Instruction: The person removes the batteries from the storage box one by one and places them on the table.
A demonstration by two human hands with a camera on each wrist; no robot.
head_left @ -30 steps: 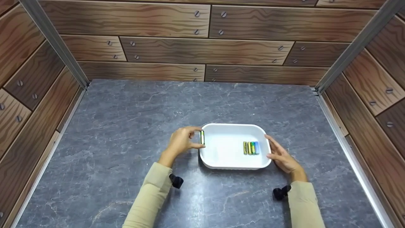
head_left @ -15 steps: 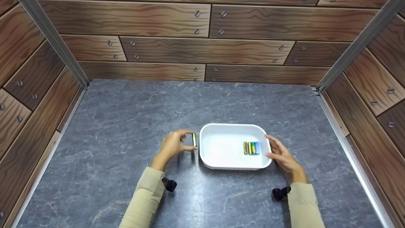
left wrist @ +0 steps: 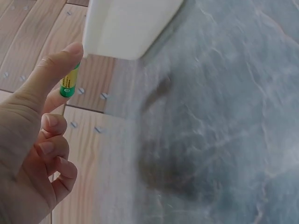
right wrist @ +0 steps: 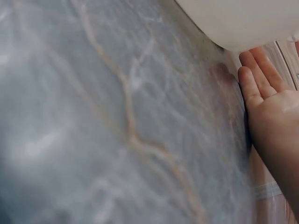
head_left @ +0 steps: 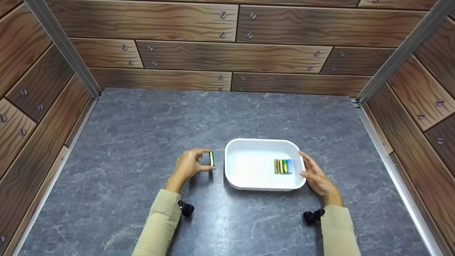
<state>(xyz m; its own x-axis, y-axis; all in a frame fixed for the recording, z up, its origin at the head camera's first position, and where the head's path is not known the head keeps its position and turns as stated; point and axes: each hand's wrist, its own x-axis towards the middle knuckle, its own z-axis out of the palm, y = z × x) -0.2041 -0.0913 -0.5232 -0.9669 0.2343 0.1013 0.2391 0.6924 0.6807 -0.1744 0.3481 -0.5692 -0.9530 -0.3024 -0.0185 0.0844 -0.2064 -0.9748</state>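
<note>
1. Left hand [head_left: 188,164] pinching a small green-and-yellow cylindrical battery [head_left: 211,158] upright, just left of the white plastic tray [head_left: 261,185], above the grey marbled desk [head_left: 142,124].
2. Right hand [head_left: 314,174] spread flat against the tray's right wall.
3. Risk: loose fingertip pinch, battery slipping and rolling across the desk.

A grey, marble-patterned tabletop [head_left: 142,142] with pale veins fills the floor of a booth, its far, left and right edges meeting walls printed with brown wood planks. A white rectangular plastic tray [head_left: 249,179] with rounded corners sits directly on the tabletop, a little right of the middle and nearer the near edge than the far edge. Inside the tray, toward its right end, a short row of small cylindrical batteries [head_left: 282,166] lies side by side, yellow-green ones and a blue one; there seem to be four, though the count is hard to tell at this size.
</note>
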